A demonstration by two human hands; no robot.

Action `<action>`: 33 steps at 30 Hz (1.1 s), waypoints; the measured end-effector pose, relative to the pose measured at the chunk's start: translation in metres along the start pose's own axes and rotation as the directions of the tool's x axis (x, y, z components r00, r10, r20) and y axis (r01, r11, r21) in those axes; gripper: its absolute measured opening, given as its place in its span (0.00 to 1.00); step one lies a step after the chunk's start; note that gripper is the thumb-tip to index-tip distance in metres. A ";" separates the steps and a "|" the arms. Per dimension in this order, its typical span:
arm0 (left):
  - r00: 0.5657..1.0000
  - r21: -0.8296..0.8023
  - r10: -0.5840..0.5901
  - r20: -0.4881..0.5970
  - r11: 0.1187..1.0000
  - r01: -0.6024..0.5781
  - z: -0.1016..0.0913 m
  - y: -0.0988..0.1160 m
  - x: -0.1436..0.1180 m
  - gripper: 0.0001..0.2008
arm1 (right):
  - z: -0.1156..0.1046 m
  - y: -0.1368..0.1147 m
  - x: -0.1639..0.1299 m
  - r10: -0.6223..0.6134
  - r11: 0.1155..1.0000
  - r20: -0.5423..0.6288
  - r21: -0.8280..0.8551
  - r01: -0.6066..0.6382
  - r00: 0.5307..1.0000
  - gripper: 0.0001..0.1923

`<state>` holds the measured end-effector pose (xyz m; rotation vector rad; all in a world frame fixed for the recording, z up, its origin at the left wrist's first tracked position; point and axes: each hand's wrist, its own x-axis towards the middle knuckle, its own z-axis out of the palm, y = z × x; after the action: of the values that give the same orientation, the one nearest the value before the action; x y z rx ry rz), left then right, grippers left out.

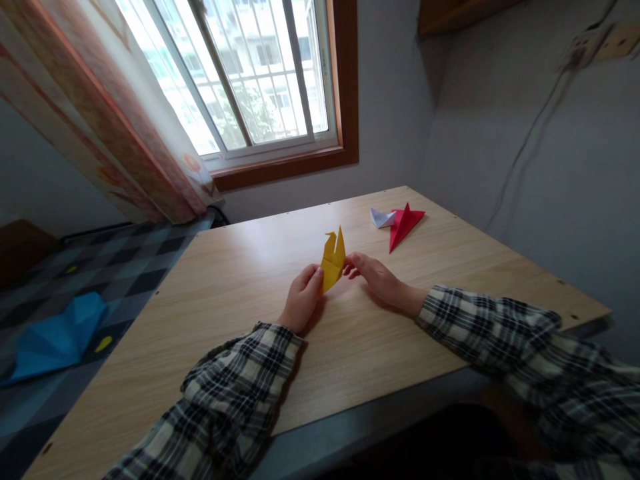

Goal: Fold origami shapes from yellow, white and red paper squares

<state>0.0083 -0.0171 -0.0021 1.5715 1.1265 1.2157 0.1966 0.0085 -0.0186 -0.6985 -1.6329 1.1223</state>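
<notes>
Both hands hold a yellow paper fold upright on the table

The left hand pinches the yellow fold at its lower edge; the right hand touches its other side with its fingertips. Beyond the right hand lie a red fold and a white fold on the table

Yellow folded paper bird, upright, mid-table, btwn both hands' fingers.

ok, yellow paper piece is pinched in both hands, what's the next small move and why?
Probably pull the two sides gently apart. The left hand pinches the yellow folded paper low on one side, the right hand holds the other, and it stands upright on the table, two points up.
</notes>
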 end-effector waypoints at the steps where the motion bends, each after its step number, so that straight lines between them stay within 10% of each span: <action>1: 1.000 -0.020 -0.009 0.015 1.000 0.009 0.000 0.000 0.000 0.15 | 0.000 0.001 0.001 0.012 1.000 0.000 0.012 -0.012 1.000 0.27; 19: 0.997 0.038 0.038 0.070 0.998 -0.041 -0.001 0.002 -0.001 0.15 | -0.004 -0.004 0.003 0.199 0.978 0.043 0.052 -0.201 0.979 0.17; 33: 0.997 0.150 0.070 0.011 0.986 -0.071 -0.003 -0.006 -0.002 0.12 | -0.006 -0.007 0.003 0.379 0.703 0.063 0.630 -0.331 0.923 0.18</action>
<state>0.0043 -0.0170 -0.0078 1.7402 1.1915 1.1944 0.2011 0.0103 -0.0100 -0.5982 -0.9563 1.7929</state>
